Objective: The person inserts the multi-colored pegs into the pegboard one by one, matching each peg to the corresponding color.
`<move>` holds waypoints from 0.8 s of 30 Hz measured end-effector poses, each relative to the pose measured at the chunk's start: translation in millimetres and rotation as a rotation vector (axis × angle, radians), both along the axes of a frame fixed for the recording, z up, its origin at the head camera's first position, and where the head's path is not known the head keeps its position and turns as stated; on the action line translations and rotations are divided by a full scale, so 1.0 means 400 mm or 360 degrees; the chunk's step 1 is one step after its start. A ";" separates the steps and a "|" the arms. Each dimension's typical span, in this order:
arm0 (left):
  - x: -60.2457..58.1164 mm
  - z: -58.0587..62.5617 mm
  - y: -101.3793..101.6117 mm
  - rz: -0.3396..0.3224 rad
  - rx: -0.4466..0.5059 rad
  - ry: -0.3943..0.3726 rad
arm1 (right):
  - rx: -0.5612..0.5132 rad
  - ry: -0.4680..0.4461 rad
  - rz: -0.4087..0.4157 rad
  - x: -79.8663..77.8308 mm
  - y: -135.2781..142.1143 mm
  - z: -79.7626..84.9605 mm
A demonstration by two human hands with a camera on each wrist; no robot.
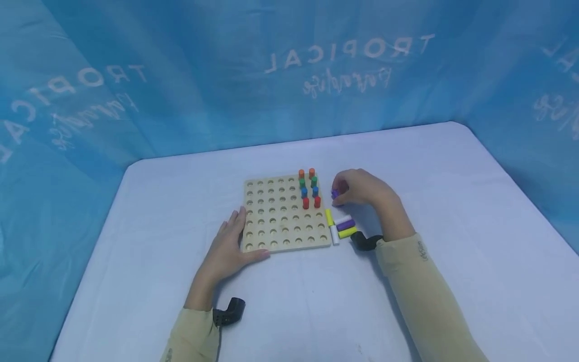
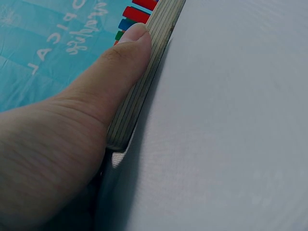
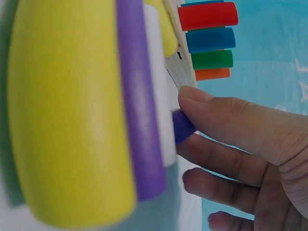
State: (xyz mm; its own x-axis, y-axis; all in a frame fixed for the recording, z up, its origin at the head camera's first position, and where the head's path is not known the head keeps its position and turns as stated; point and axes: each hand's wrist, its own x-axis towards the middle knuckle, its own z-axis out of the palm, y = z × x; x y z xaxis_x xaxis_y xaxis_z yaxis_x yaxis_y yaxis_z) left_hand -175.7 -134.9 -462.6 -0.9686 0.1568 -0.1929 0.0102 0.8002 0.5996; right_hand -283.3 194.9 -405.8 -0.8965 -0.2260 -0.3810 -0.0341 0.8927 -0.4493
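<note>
Board [image 1: 278, 215] holds eight pegs [image 1: 304, 192], two each orange, green, blue, red, toward one o'clock; five loose pegs [image 1: 346, 224] at four; right hand [image 1: 361, 187] pinches purple peg [image 3: 182, 127] at two; left hand [image 1: 226, 253], fingers extended, touches board at eight

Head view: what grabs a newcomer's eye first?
Eight bright pegs, upright in the far right corner of the board. Next, the right hand pinching a purple peg just right of them, and the left hand at the board's near left corner.
</note>
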 end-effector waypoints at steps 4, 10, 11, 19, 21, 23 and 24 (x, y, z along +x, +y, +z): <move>0.001 -0.001 0.005 -0.0006 0.0000 -0.0008 | -0.0016 -0.0004 -0.0009 0.004 0.008 -0.014; 0.000 -0.002 0.012 -0.0024 0.0004 -0.0009 | -0.0040 0.0006 -0.0015 0.011 0.023 -0.021; 0.000 -0.003 0.013 -0.0025 0.0007 -0.0012 | -0.0049 0.0013 -0.0010 0.011 0.025 -0.020; -0.013 0.008 -0.004 -0.0045 0.0013 0.0015 | -0.0236 0.0142 -0.0001 -0.007 0.026 0.005; -0.013 0.008 -0.008 -0.0041 0.0018 0.0009 | -0.0269 0.0164 0.0002 -0.007 0.022 0.014; -0.011 0.007 -0.009 -0.0034 0.0025 0.0004 | -0.0291 0.0176 0.0000 -0.005 0.018 0.023; -0.011 0.006 -0.009 -0.0027 0.0027 -0.0001 | -0.0295 0.0177 -0.0010 -0.004 0.015 0.028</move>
State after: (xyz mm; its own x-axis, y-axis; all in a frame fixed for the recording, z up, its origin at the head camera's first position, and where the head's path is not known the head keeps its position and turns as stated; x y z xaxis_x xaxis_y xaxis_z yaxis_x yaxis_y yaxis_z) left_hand -179.9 -138.4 -460.1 -0.9657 0.1765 -0.1906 0.0233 0.7897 0.6131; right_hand -284.8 201.1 -394.7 -0.9322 -0.2776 -0.2321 -0.0875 0.7955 -0.5996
